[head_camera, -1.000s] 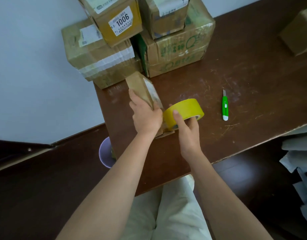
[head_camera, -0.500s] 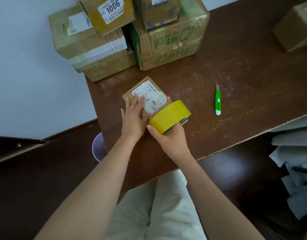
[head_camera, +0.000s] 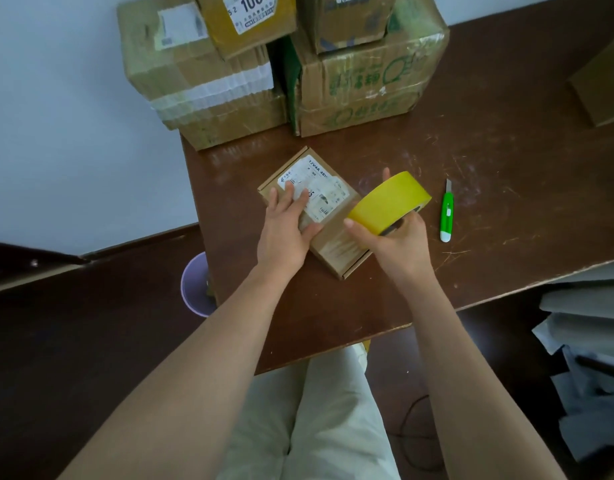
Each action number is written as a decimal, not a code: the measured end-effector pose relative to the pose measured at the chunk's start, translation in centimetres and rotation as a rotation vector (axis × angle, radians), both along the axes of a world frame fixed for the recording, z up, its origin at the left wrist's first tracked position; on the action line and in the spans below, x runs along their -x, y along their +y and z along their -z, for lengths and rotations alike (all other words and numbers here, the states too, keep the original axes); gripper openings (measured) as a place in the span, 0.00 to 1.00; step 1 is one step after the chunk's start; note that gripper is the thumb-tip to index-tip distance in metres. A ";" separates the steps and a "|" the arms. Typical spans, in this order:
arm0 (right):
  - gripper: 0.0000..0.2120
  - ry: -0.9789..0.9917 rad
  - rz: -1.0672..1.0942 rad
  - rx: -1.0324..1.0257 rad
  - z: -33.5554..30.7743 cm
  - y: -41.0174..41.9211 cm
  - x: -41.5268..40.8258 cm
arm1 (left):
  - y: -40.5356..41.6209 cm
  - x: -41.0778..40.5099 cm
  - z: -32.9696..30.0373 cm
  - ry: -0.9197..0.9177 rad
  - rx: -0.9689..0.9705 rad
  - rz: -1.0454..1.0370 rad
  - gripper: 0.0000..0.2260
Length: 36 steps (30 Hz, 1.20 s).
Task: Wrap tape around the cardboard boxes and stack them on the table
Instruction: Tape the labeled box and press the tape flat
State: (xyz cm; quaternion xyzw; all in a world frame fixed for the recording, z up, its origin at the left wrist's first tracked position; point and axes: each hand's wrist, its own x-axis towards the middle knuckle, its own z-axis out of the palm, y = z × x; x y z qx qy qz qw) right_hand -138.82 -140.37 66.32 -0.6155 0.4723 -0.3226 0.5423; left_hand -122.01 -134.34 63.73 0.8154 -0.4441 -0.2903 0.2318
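Note:
A small flat cardboard box [head_camera: 336,242] with a white shipping label lies on the brown table [head_camera: 489,188]. My left hand [head_camera: 284,230] presses flat on its top, fingers straight over the label. My right hand [head_camera: 399,244] grips a roll of yellow tape [head_camera: 390,202], thumb on the outer face and fingers through the core. The roll is held tilted just above the box's right side. A strip of tape shows on the box's near end.
Several taped cardboard boxes [head_camera: 361,81] are stacked at the table's far left. A green utility knife [head_camera: 446,213] lies right of the roll. Another box [head_camera: 603,84] sits at the far right edge. A purple bin [head_camera: 194,285] stands below the table's left edge.
The box was tipped up on edge under my left hand; it now lies flat, label up. My right hand carried the tape roll from beside the box to above its right side.

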 end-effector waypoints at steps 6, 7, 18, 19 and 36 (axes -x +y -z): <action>0.14 0.104 0.119 -0.002 1.0 -3.7 1.0 | 0.2 -0.3 0.3 0.010 -0.004 -0.005 0.28; 0.15 0.111 0.109 -0.007 1.2 -4.0 1.1 | 0.2 -0.2 0.4 0.016 -0.006 -0.004 0.29; 0.16 0.250 0.076 0.110 3.4 -5.0 1.9 | 0.3 -0.1 0.2 0.028 -0.005 -0.012 0.29; 0.16 0.257 0.078 0.118 3.5 -5.0 1.8 | 0.3 -0.1 0.1 0.026 -0.009 -0.011 0.29; 0.18 0.281 0.146 0.022 5.3 -3.5 1.1 | 0.5 -0.2 0.1 0.012 -0.007 0.005 0.28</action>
